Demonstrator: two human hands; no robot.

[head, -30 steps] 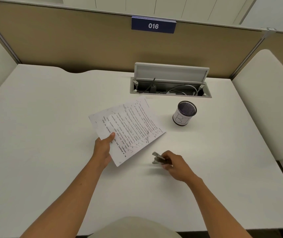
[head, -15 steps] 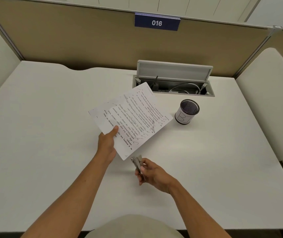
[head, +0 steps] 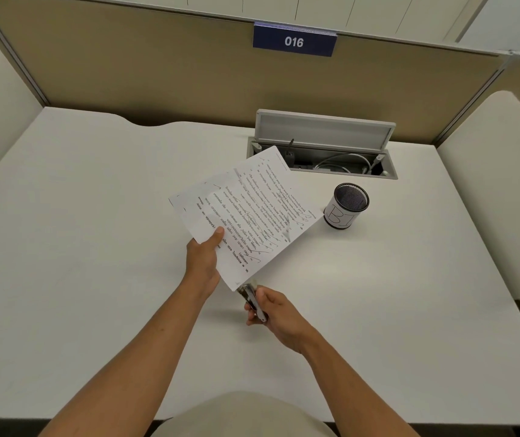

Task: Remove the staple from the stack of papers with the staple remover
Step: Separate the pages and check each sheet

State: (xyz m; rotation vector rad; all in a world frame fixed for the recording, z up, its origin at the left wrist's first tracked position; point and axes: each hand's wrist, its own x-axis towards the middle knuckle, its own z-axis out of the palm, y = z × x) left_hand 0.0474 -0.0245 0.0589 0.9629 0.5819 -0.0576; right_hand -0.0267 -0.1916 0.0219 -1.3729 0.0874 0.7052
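Above the white desk (head: pixel 79 247), just left of its middle, the left hand (head: pixel 203 260) holds up the stack of papers (head: pixel 246 212), the thumb (head: pixel 216 236) pressed on the printed top sheet near the stack's left edge and the other fingers hidden beneath. The sheets are tilted, with one corner pointing far and to the right, over the edge of the cable box, and the nearest corner pointing down toward the person. Lines of print and some pen marks cover the top page; the words are too small to read.

At that near corner is the staple remover (head: pixel 251 299), gripped in the right hand (head: pixel 276 313), whose fingers are curled round its body. The tool's dark and silvery tip touches or sits just under the corner of the papers; whether its jaws are spread or closed cannot be told, and the staple itself is too small to make out.

To the right of the papers, apart from them, a black mesh pen cup (head: pixel 346 209) stands upright on the desk, wrapped in a white label with large handwritten letters. Beyond it, at the far side of the desk, a recessed cable box (head: pixel 321 159) has its grey lid raised, with white cables inside. Behind the desk a tan partition (head: pixel 126 74) carries a blue plate (head: pixel 294 41) reading 016. Pale cream side panels flank the desk on the left and right.
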